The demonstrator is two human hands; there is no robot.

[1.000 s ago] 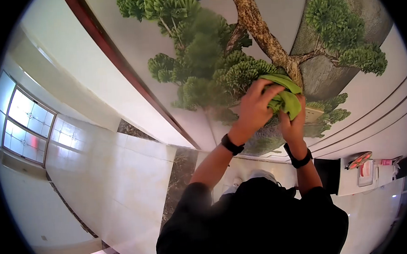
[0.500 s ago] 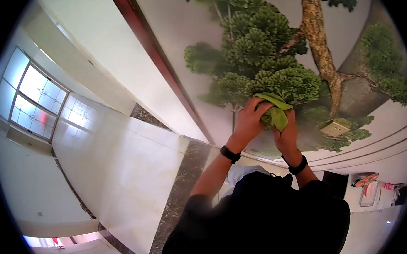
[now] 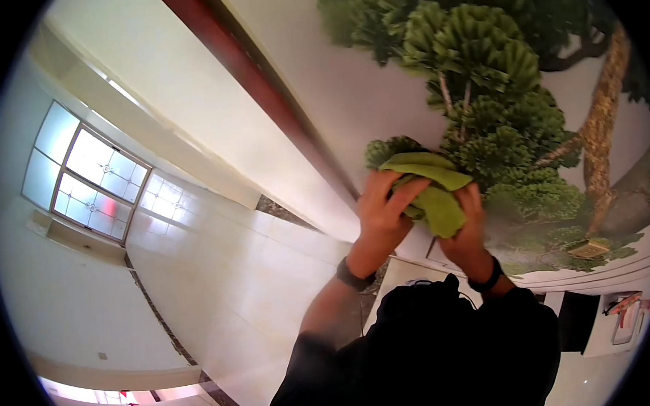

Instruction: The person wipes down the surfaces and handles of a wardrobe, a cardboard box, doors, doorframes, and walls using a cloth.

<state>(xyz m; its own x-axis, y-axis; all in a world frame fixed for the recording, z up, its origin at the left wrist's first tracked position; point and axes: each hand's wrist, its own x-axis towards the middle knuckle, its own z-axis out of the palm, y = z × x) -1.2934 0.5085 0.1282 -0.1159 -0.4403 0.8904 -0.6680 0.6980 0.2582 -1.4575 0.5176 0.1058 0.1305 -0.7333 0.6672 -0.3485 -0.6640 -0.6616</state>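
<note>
A green cloth (image 3: 441, 205) is bunched between my two hands, in front of a wall picture of a leafy tree (image 3: 478, 47). My left hand (image 3: 383, 208) grips the cloth from the left, its fingers bent over the folds. From the right, my right hand (image 3: 468, 233) is closed on the cloth's lower side. Each wrist wears a dark band. Whether the cloth touches the wall I cannot tell.
A dark red trim strip (image 3: 239, 58) runs along the picture's left edge. Low on the picture is a socket plate (image 3: 588, 249). Left lies a pale tiled floor (image 3: 219, 280), with a window (image 3: 95, 173) beyond. Black and red items stand at lower right.
My view has swung, so the tree picture and socket sit further right and the trim nearer my hands. Both hands, still holding the cloth, have shifted left across the picture toward the trim.
</note>
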